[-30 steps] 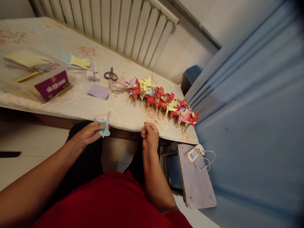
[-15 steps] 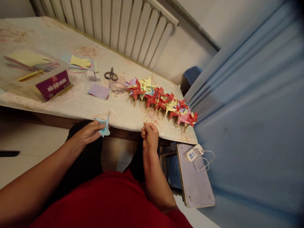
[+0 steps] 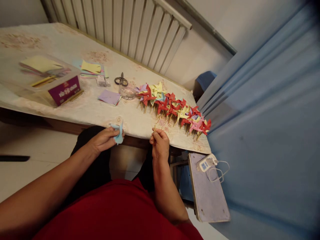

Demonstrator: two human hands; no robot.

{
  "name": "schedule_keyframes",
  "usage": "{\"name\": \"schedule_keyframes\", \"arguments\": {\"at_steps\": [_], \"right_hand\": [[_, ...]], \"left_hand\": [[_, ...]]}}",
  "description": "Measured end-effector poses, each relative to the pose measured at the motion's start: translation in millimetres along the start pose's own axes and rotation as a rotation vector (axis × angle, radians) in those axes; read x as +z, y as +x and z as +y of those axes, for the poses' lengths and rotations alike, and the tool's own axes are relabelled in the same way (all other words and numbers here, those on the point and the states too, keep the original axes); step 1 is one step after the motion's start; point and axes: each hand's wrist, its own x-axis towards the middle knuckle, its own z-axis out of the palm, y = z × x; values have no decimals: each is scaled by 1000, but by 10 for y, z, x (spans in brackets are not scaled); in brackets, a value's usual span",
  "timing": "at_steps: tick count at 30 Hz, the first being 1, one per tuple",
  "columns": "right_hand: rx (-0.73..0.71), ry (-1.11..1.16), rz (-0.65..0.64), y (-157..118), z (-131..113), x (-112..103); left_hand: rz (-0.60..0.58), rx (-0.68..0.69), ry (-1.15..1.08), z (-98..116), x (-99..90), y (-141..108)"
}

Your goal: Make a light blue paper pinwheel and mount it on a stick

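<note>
Between the thumb and fingers of my left hand (image 3: 106, 138) is a light blue paper pinwheel (image 3: 119, 135), its blades curled, held just off the table's front edge. My right hand (image 3: 160, 143) is closed on a thin wooden stick (image 3: 154, 128), whose tip pokes up above the thumb; the rest of it is hidden by the fingers. The two hands are apart, with the pinwheel and the stick not touching. Finished pinwheels (image 3: 172, 106) in red, yellow, pink, purple and blue stand in rows on the table beyond my right hand.
On the patterned tablecloth (image 3: 90, 110) are a clear box (image 3: 63, 91) of paper and sticks, paper sheets (image 3: 91, 67), small boxes (image 3: 102, 81), scissors (image 3: 121, 80), a glass dish (image 3: 128, 93) and purple paper squares (image 3: 109, 97). A stool (image 3: 212, 200) at right carries a white corded device (image 3: 207, 163).
My left hand has moved slightly right with the blue pinwheel, nearer my right hand. More of the stick's tip shows above the right thumb. The whole view has shifted a little.
</note>
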Motion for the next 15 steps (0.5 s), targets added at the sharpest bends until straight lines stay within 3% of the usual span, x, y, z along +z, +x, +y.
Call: {"name": "schedule_keyframes", "arguments": {"at_steps": [3,7,15], "right_hand": [[34,11,-63,-90,3,62],[78,27,-86,-222,-19,140],[72,43,-128,-407,-24,242]], "left_hand": [[-158,41,32,22,368,-18],[-230,56,-22,32,696,-20],[-261,52,-45,-111,817,-15]]}}
